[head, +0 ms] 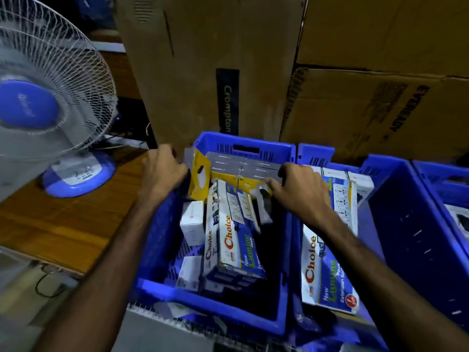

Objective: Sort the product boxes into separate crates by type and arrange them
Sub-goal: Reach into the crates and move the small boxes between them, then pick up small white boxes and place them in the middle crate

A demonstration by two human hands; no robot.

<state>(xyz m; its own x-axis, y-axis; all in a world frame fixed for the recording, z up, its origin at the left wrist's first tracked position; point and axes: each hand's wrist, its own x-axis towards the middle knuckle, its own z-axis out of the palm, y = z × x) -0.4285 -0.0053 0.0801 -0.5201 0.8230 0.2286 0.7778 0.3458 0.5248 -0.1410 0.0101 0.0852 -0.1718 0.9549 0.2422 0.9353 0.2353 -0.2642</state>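
Note:
A blue crate point(210, 304) in front of me holds mixed boxes: a white and blue "Choice" box point(232, 240), small white boxes point(192, 223) at its left, and a tied bundle of grey boxes point(243, 166) on yellow packs point(200, 177) at the far end. My left hand point(162, 168) grips the bundle's left side. My right hand point(298, 189) grips its right side. To the right, a second blue crate point(314, 152) holds another "Choice" box point(327, 260) and white boxes point(360, 181).
A third blue crate point(416, 232) stands further right, and a fourth at the right edge. Large cardboard cartons point(210, 67) rise behind the crates. A blue and white table fan point(48, 97) stands on the wooden table point(63, 222) at left.

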